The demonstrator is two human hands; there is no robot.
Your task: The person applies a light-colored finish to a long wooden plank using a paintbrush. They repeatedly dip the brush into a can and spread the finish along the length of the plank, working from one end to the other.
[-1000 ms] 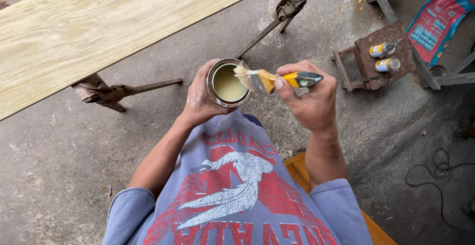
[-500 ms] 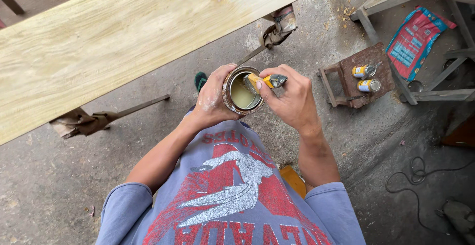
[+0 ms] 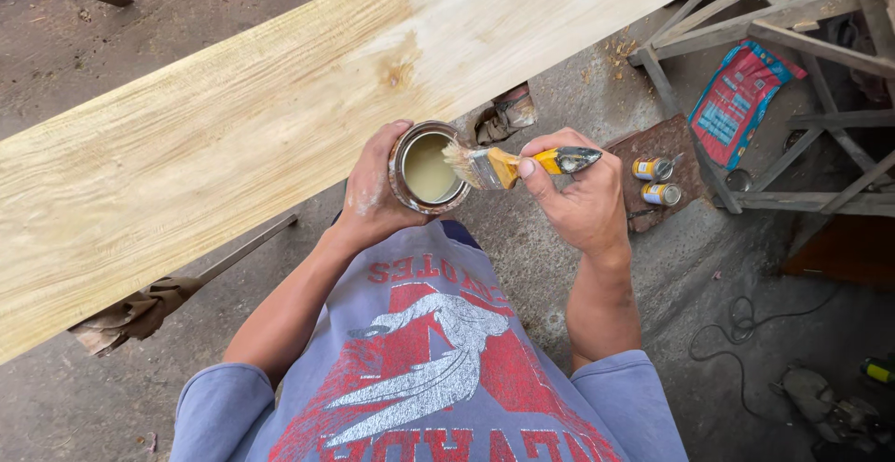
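Left hand (image 3: 373,192) is gripping the open tin (image 3: 429,168) level beside the plank (image 3: 280,117); right hand (image 3: 583,201) is pinching the brush (image 3: 508,165), bristles over its rim, catching drips.

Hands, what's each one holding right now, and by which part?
Left hand wraps the side wall of the open can. Right hand pinches the paintbrush by its yellow handle, bristles over the can's rim.

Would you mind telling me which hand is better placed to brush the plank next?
Probably the right hand: it grips the brush, bristles over the can. The left hand holds the can beside the plank.
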